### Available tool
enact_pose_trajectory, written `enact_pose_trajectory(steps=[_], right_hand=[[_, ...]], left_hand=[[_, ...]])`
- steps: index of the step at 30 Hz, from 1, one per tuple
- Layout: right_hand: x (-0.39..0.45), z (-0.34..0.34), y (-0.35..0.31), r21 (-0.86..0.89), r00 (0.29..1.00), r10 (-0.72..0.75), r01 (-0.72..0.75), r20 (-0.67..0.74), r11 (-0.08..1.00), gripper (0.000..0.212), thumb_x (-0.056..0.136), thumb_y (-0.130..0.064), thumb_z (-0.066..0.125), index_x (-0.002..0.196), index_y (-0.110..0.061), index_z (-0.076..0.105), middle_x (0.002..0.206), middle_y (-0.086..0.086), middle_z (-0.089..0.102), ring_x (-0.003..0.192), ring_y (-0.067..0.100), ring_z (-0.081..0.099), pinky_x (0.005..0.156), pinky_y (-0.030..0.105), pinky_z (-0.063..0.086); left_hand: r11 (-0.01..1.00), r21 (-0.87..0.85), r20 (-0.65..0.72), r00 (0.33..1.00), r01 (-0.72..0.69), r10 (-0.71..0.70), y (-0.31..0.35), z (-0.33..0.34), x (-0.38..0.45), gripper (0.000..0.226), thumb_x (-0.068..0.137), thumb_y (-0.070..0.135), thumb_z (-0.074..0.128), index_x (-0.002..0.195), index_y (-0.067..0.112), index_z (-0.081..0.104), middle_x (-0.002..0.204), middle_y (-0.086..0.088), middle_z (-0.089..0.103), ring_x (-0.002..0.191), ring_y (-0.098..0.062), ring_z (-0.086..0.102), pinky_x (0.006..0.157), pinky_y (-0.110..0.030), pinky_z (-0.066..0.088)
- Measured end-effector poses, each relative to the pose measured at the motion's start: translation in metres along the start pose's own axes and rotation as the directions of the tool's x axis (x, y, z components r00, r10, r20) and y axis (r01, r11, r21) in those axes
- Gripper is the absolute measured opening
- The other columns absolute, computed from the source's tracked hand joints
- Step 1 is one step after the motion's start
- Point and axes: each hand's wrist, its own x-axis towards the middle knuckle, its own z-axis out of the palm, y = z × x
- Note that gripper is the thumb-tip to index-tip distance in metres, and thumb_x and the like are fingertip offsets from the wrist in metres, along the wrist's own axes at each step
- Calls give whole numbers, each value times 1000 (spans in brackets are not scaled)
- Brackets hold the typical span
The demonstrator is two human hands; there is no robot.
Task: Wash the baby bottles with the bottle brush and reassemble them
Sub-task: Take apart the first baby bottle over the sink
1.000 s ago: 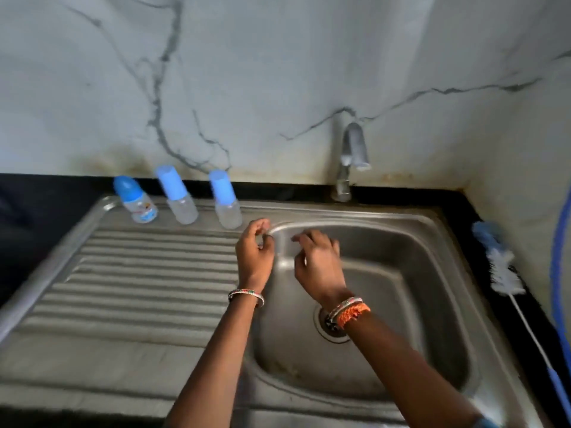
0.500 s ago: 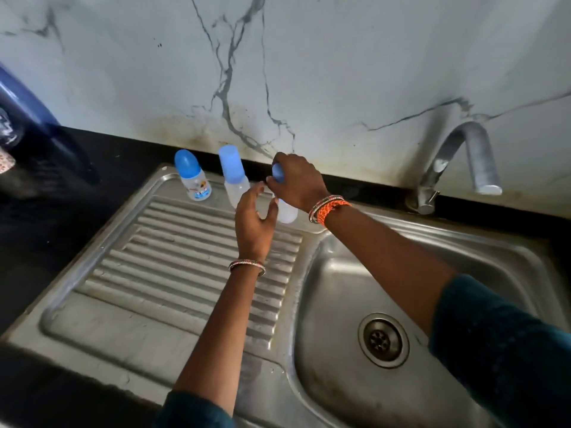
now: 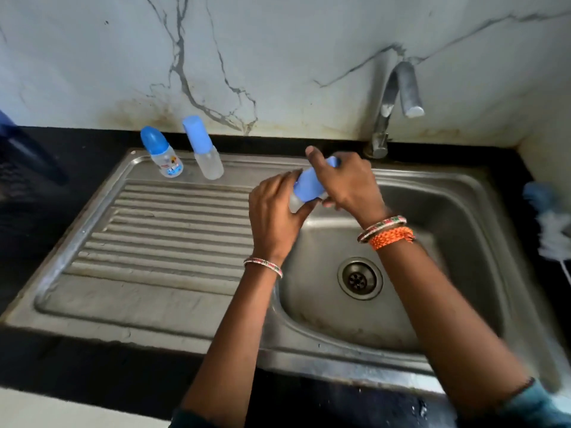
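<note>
Above the left edge of the sink basin (image 3: 448, 211) both my hands hold one baby bottle (image 3: 307, 188), tilted, with a blue cap and a clear body. My left hand (image 3: 275, 217) grips the clear body from below. My right hand (image 3: 343, 183) wraps round the blue cap. Two more capped bottles stand upright at the back of the ribbed drainboard (image 3: 160, 236): a printed one (image 3: 162, 154) and a plain one (image 3: 204, 149). The bottle brush (image 3: 553, 223), white bristles and blue tip, lies on the counter at the right edge.
The metal tap (image 3: 394, 103) rises behind the basin, no water running. The drain (image 3: 360, 278) sits in the basin floor. Black counter (image 3: 61, 168) surrounds the sink. A marble wall stands at the back and right. A dark blue object (image 3: 18, 149) is at far left.
My right hand picked the third bottle from the back of the drainboard and brought it over the basin's edge. My left hand has taken hold of its body. The view shifted right.
</note>
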Motion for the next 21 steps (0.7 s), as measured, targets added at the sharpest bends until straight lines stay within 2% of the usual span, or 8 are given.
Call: enact_pose_trajectory(steps=[3,6,9,11,13,15,18,21], right_hand=[[-27,-20,14,152,994,92,-99,54,983,40,86,-41,62,80,-1,63,62,8,59,39,14,54,35,18,34],[-47,-30,20,174,998,44,-50,39,983,41,83,-38,67,75,2,62,54,11,58,42,18,52,38,20,36],[-55,-36,23,190,996,85,-90,31,978,40,82,-37,68,75,2,63,50,10,57,38,19,50,38,21,38],[-58,-42,25,331,991,117,-134,69,934,33,84,-32,67,75,-1,63,52,8,55,36,17,47,36,20,34],[-59,-49,24,484,987,94,-147,132,862,26,88,-29,65,76,-7,60,54,4,55,36,15,45,35,18,30],[-60,-53,21,488,987,29,-104,159,867,23,90,-29,64,80,-8,60,55,2,58,37,14,47,35,18,32],[-60,-53,18,514,972,4,-129,237,848,22,90,-30,64,86,-8,62,60,2,60,42,12,51,38,20,42],[-60,-58,27,683,925,28,-299,378,667,13,89,-23,63,90,-10,62,73,5,68,59,16,65,55,21,56]], left_hand=[[1000,-27,51,999,1,0,18,-3,-20,47,70,40,76,109,15,66,103,1,69,90,-21,63,75,-33,49],[956,-184,203,961,227,-189,35,-12,-33,41,65,47,79,98,29,62,90,10,67,81,-12,62,63,-24,44],[911,-209,363,894,354,-264,39,-15,-32,45,60,59,76,87,27,61,73,11,64,66,-9,58,58,-30,45],[794,-390,502,831,466,-241,40,-23,-26,36,62,52,77,83,25,66,69,14,65,64,-1,57,58,-26,47],[643,-541,610,779,542,-143,38,-31,-23,16,74,30,77,82,23,65,64,20,63,63,7,53,61,-13,43],[602,-578,640,764,551,-85,35,-37,-21,12,78,22,74,85,21,65,67,18,64,66,5,55,64,-11,43],[541,-605,652,753,585,-85,29,-37,-20,32,67,43,69,92,23,68,84,3,68,80,-10,60,74,-23,47],[445,-586,698,701,677,-148,25,-34,-23,47,62,48,67,96,17,66,83,2,70,75,-12,65,68,-25,51]])
